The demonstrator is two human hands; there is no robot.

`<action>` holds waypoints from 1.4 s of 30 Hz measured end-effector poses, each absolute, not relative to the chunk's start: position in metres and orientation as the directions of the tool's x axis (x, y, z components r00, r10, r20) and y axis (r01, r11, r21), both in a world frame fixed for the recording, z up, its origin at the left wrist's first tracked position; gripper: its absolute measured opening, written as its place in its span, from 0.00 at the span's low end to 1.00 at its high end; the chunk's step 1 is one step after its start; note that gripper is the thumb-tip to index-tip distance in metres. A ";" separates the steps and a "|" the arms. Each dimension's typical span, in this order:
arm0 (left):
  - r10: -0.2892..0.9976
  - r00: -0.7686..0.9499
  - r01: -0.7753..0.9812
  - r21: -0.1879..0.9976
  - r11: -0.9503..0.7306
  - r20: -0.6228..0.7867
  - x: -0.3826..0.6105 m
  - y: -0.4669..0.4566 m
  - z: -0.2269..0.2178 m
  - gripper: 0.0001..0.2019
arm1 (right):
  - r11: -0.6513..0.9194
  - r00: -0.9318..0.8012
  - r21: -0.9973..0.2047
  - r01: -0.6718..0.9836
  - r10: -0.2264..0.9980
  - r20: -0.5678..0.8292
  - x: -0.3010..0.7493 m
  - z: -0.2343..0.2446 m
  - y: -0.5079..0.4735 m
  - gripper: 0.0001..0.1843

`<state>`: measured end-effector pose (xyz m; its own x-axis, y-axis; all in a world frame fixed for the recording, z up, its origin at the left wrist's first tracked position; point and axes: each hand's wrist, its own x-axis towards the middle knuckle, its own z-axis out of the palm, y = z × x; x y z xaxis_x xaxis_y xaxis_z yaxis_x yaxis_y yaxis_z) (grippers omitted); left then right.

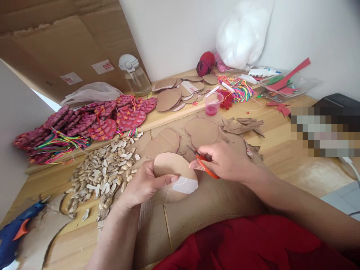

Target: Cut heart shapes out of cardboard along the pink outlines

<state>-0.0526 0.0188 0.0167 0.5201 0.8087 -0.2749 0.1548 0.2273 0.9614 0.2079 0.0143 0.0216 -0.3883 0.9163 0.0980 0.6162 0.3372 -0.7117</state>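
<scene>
Left hand [147, 182] pinching a rounded cardboard piece [172, 165], right hand [223, 159] grasping orange-handled scissors [207, 168] just beside its edge, peanut shells [104, 171] left of left hand, cardboard cutouts [201, 132] just beyond both hands

A wooden table [279, 144] bears peanut shells [105, 171] and a cardboard sheet [213, 210]

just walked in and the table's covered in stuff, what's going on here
A person's left hand holds a rounded cardboard piece, and the right hand holds scissors beside it. More cutouts lie just beyond, on a cardboard sheet. Peanut shells are spread to the left, with decorated red pieces piled behind them.
</scene>
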 end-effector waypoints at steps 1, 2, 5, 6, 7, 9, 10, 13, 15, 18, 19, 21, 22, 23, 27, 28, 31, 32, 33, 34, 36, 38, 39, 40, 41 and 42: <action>0.841 0.486 0.156 0.971 0.183 -0.237 -0.051 0.018 0.016 0.13 | 0.320 -0.347 -0.719 0.617 0.931 0.116 0.209 0.021 0.015 0.23; 0.884 0.433 0.162 0.980 0.114 -0.174 -0.050 0.018 0.016 0.14 | 0.308 -0.317 -0.721 0.621 0.940 0.129 0.209 0.021 0.015 0.23; 0.963 0.202 0.283 0.931 -0.230 0.176 -0.045 0.016 0.014 0.11 | 0.290 -0.298 -0.723 0.627 0.947 0.121 0.210 0.021 0.013 0.22; 0.935 0.141 0.368 0.859 -0.355 0.326 -0.044 0.015 0.013 0.10 | 0.286 -0.302 -0.724 0.628 0.947 0.113 0.210 0.022 0.012 0.21; 0.873 0.112 0.453 0.758 -0.470 0.475 -0.043 0.016 0.012 0.09 | 0.285 -0.303 -0.722 0.630 0.947 0.110 0.209 0.023 0.011 0.21; 0.718 0.158 0.572 0.530 -0.626 0.678 -0.043 0.017 0.010 0.10 | 0.296 -0.301 -0.710 0.638 0.946 0.124 0.209 0.023 0.010 0.23; 0.650 0.197 0.606 0.430 -0.669 0.733 -0.044 0.017 0.009 0.12 | 0.306 -0.302 -0.701 0.644 0.944 0.135 0.208 0.023 0.009 0.23; 0.543 0.275 0.669 0.248 -0.701 0.793 -0.049 0.018 0.008 0.16 | 0.322 -0.297 -0.683 0.655 0.942 0.159 0.208 0.021 0.009 0.25; 0.514 0.298 0.699 0.183 -0.692 0.804 -0.051 0.017 0.008 0.18 | 0.325 -0.295 -0.689 0.648 0.941 0.166 0.207 0.021 0.008 0.25; 0.499 0.325 0.715 0.137 -0.686 0.804 -0.052 0.016 0.009 0.19 | 0.318 -0.301 -0.721 0.616 0.940 0.158 0.207 0.020 0.006 0.25; 0.500 0.319 0.714 0.143 -0.685 0.806 -0.052 0.016 0.009 0.18 | 0.311 -0.303 -0.732 0.606 0.941 0.149 0.206 0.020 0.006 0.24; 0.559 0.231 0.702 0.261 -0.662 0.796 -0.048 0.015 0.009 0.15 | 0.282 -0.299 -0.758 0.588 0.947 0.120 0.205 0.021 0.005 0.23; 0.621 0.129 0.677 0.389 -0.625 0.773 -0.044 0.016 0.009 0.12 | 0.259 -0.293 -0.781 0.569 0.951 0.102 0.205 0.021 0.005 0.22; 0.698 -0.002 0.612 0.553 -0.565 0.716 -0.040 0.016 0.009 0.10 | 0.229 -0.283 -0.813 0.536 0.956 0.083 0.203 0.021 0.005 0.20; 0.898 -0.407 -0.120 0.964 -0.237 0.170 -0.021 0.018 0.006 0.16 | 0.082 -0.242 -0.957 0.278 0.970 0.012 0.195 0.019 0.008 0.16; 0.917 -0.398 -0.295 0.944 -0.149 0.020 -0.017 0.018 0.005 0.18 | 0.043 -0.233 -0.977 0.208 0.972 -0.007 0.192 0.018 0.009 0.17; 0.912 -0.289 -0.579 0.812 0.075 -0.291 -0.005 0.014 0.005 0.18 | -0.071 -0.219 -0.997 0.007 0.973 -0.071 0.181 0.014 0.009 0.22; 0.904 -0.251 -0.620 0.775 0.124 -0.346 -0.002 0.012 0.005 0.17 | -0.106 -0.227 -0.992 -0.069 0.970 -0.088 0.178 0.013 0.008 0.24; 0.899 -0.216 -0.646 0.746 0.161 -0.381 0.001 0.009 0.006 0.17 | -0.132 -0.227 -0.980 -0.147 0.969 -0.096 0.174 0.011 0.007 0.25; 0.895 -0.186 -0.660 0.726 0.193 -0.407 0.003 0.007 0.006 0.17 | -0.152 -0.233 -0.964 -0.218 0.967 -0.100 0.170 0.010 0.006 0.25; 0.889 -0.142 -0.667 0.705 0.238 -0.435 0.007 0.002 0.007 0.16 | -0.185 -0.243 -0.934 -0.304 0.964 -0.112 0.164 0.008 0.004 0.24; 0.887 -0.116 -0.661 0.702 0.267 -0.447 0.009 0.000 0.008 0.16 | -0.209 -0.229 -0.922 -0.327 0.964 -0.137 0.162 0.008 0.004 0.22; 0.888 -0.107 -0.656 0.703 0.275 -0.447 0.010 -0.001 0.007 0.17 | -0.216 -0.214 -0.920 -0.326 0.965 -0.150 0.162 0.008 0.004 0.22; 0.892 -0.098 -0.650 0.707 0.279 -0.442 0.010 -0.001 0.007 0.18 | -0.219 -0.198 -0.921 -0.323 0.967 -0.160 0.162 0.010 0.004 0.21; 0.897 -0.088 -0.643 0.712 0.281 -0.433 0.010 -0.001 0.007 0.19 | -0.216 -0.181 -0.922 -0.320 0.970 -0.165 0.163 0.011 0.004 0.20; 0.903 -0.077 -0.634 0.719 0.283 -0.423 0.010 0.000 0.006 0.20 | -0.212 -0.167 -0.924 -0.319 0.972 -0.165 0.165 0.013 0.005 0.20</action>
